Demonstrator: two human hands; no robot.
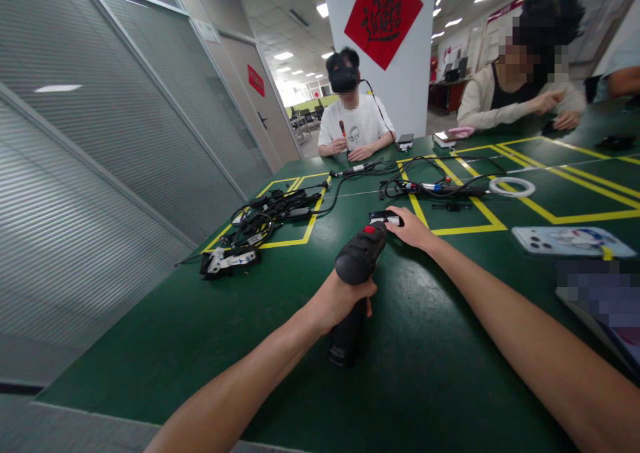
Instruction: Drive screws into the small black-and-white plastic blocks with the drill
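So the left hand [340, 300] was wrapped tight around the grip of a black power screwdriver [356, 273], which stood just above the green counter [200, 320], grip end low and near the body. Its long axis ran up and away from the person, nose tilted toward the far right. Right at that nose, the right hand [413, 228] had its fingers pinched on a small black-and-white part [387, 218], so that hand was clearly the nearer one to the tip. A tangle of cables [265, 216] lay well apart to the left, a phone [570, 241] off to the right.
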